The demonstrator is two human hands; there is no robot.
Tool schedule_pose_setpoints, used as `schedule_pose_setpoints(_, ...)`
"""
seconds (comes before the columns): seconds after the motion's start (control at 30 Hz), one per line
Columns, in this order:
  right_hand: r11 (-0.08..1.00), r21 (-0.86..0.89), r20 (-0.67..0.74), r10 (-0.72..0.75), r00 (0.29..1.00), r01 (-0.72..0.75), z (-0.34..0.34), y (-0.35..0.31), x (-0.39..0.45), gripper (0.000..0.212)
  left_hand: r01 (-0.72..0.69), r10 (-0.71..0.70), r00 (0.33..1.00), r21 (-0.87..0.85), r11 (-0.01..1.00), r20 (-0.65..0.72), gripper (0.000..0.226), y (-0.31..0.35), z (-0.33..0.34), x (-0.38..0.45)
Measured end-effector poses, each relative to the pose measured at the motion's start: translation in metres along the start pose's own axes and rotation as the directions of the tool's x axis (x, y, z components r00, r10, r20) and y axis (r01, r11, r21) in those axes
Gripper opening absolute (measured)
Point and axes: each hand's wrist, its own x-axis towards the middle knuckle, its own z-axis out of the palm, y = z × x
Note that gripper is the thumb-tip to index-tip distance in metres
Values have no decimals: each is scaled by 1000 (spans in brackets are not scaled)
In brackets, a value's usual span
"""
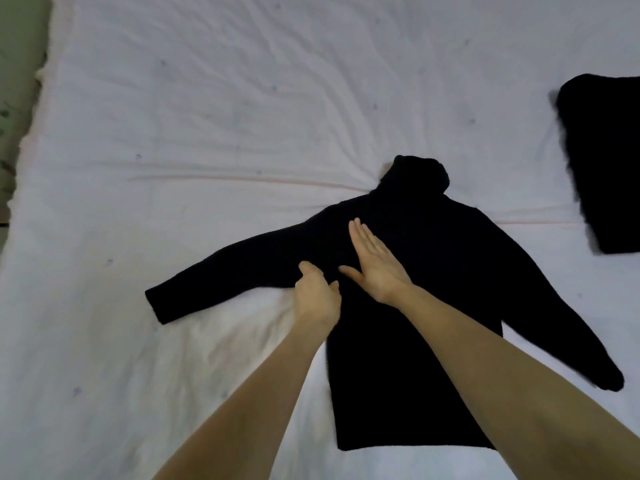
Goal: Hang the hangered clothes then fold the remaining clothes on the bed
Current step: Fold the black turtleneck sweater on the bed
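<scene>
Left hand (317, 296) pinches unlabelled black sweater (433, 289); right hand (375, 265) presses it, fingers straight.

Sweater (433, 271) lies flat on the bed (207, 116), collar toward 12 o'clock, hem toward 6, sleeves spread toward 8 and 4. Both hands lie on its 9 o'clock shoulder area: left hand (317, 294) just beside right hand (375, 266). Folded garment (609, 168) lies apart at 2 o'clock.
</scene>
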Motion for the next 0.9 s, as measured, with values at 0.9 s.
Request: schedule_pose_setpoints(0.9,996,82,99,-32,995,24,5,-17,12,82,51,-490,864,-949,311,-114,42,8,-33,15)
